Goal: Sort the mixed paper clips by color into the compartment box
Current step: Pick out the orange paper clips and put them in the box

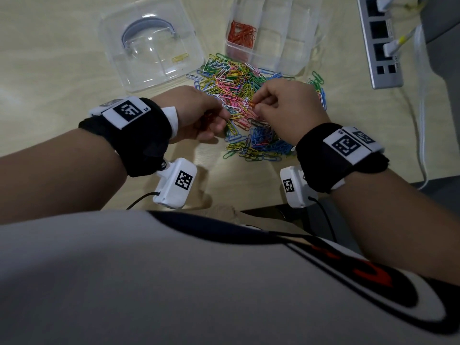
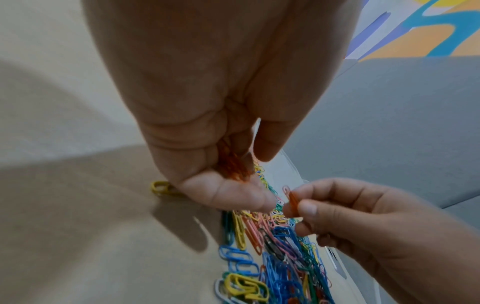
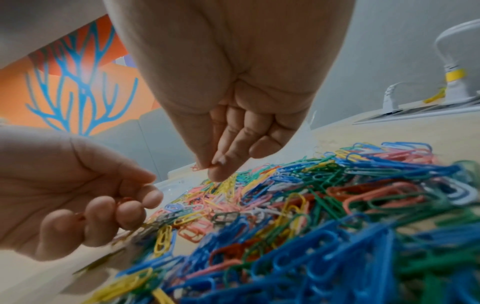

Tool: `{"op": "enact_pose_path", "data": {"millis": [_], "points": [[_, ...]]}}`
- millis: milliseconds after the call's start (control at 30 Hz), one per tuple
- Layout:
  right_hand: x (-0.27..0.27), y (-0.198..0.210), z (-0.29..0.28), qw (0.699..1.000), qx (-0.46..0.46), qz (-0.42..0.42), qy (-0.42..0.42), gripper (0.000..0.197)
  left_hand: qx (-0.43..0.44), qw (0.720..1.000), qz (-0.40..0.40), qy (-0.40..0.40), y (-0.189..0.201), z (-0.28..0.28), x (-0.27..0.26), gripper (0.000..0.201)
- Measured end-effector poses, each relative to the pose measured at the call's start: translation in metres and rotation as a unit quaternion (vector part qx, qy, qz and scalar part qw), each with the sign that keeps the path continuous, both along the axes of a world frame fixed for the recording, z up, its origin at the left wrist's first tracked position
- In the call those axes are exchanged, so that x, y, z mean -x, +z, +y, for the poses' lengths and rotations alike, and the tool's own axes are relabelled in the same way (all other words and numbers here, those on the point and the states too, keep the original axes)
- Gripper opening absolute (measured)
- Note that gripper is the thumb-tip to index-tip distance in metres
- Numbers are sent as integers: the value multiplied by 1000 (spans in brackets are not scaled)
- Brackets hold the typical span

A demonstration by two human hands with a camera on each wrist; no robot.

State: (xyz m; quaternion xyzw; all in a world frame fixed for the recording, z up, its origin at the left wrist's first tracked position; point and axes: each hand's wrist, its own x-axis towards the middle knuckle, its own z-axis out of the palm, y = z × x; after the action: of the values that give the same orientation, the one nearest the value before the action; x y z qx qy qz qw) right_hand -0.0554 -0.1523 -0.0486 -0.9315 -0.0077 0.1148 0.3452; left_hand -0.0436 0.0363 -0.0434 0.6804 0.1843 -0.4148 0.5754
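right hand (image 1: pixel 286 108) pinching an orange clip (image 1: pixel 252 104), left hand (image 1: pixel 199 115) cupping orange clips (image 2: pixel 235 168), both close over the mixed pile (image 1: pixel 239 85)

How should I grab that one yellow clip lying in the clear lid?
Pinch the yellow clip across its two long sides, coming straight down from above. It lies flat and alone on the lid, so nothing tangles it, but its thin wire gives fingertips little to catch; sliding it first may help.
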Motion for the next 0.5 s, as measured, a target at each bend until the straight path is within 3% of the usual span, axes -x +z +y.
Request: {"op": "enact_pose_path", "data": {"millis": [133,300,400,500], "points": [[2,5,12,997,-68,-2,21,11,37,999,25,21,1,-8,-2,42],[2,11,15,992,-108,9,69,13,65,997,16,27,1,-15,-2,29],[-1,10,4,997,-66,-39,23,11,52,999,3,6,0,-11,-2,24],[-6,4,-13,997,72,-33,-6,14,55,998,-19,-10,-4,-3,-1,22]]}}
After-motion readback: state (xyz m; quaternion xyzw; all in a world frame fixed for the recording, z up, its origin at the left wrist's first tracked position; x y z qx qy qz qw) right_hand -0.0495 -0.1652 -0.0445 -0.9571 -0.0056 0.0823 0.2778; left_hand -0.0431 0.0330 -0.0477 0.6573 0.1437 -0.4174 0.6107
